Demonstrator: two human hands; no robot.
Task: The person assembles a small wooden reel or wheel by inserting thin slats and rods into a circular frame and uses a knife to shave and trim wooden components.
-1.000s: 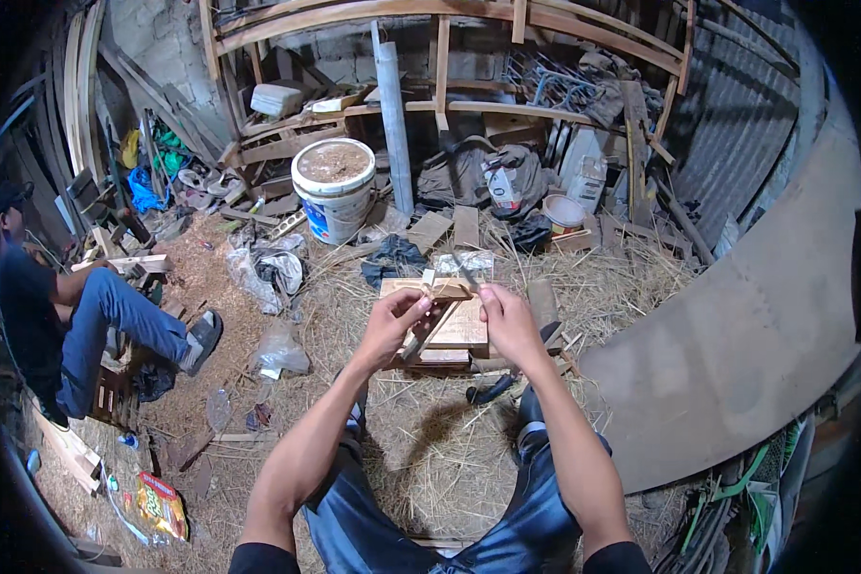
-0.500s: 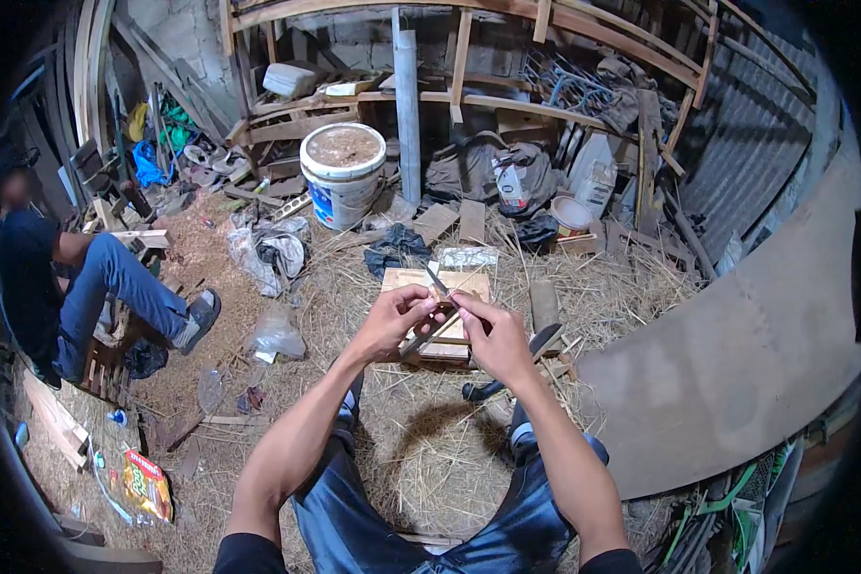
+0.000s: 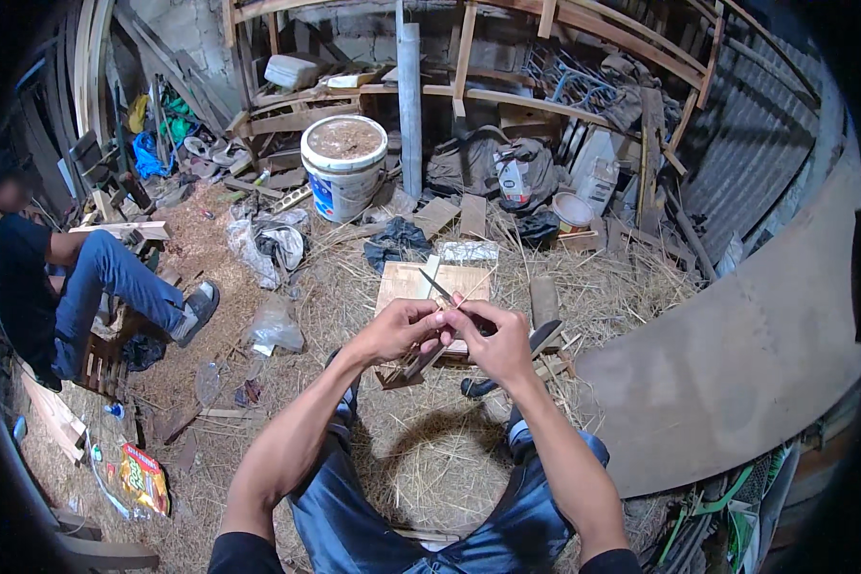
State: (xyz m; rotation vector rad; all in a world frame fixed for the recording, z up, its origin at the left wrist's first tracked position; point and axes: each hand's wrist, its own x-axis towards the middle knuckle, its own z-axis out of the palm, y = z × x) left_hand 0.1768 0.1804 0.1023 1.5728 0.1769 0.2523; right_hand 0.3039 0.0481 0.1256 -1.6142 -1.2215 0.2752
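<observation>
My two hands meet over a low wooden block with a pale board top on the straw. My left hand is closed, pinching a small light wooden piece between thumb and fingers. My right hand is closed around a knife, its handle hidden by the fingers. Its dark narrow blade points up and to the left, close against the wooden piece. Below the hands, a dark flat strip slants down-left. A black curved-handled tool lies at the right of the block.
At left sits another person, beside sawdust and wood planks. A white bucket stands beyond the block, near a grey post. A large curved sheet fills the right side. Straw and scraps cover the floor.
The hands have drawn closer together, and my right hand has shifted slightly left. The knife blade has tilted a little further left. A pale strip now shows more fully on the board.
</observation>
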